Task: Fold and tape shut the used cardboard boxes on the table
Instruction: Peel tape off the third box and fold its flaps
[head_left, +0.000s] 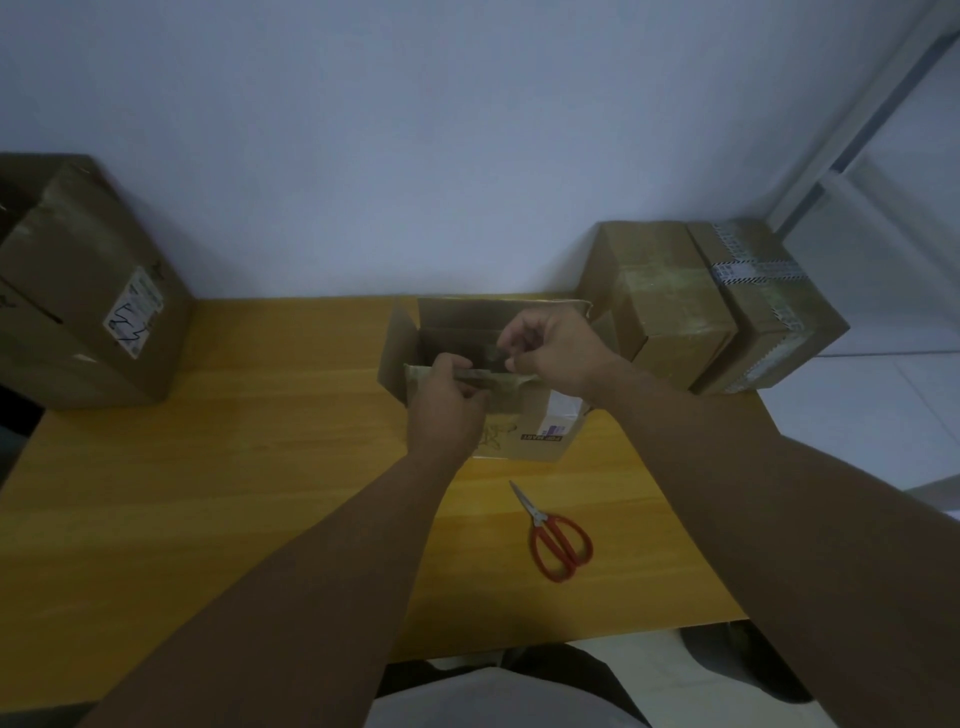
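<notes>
Left hand grips the glossy, taped near flap of the open cardboard box; just beside it, right hand pinches a crinkled tape strip, steel red-handled scissors lying well nearer the person

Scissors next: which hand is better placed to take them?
Probably right: the red-handled scissors lie on the right hand's side, and it pinches only a tape scrap, while the left hand grips the open box's near flap.

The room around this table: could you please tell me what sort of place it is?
Probably an office or storeroom packing corner: a wooden table against a plain wall, taped cardboard boxes at its right, an open box mid-table, red scissors nearby.
</notes>
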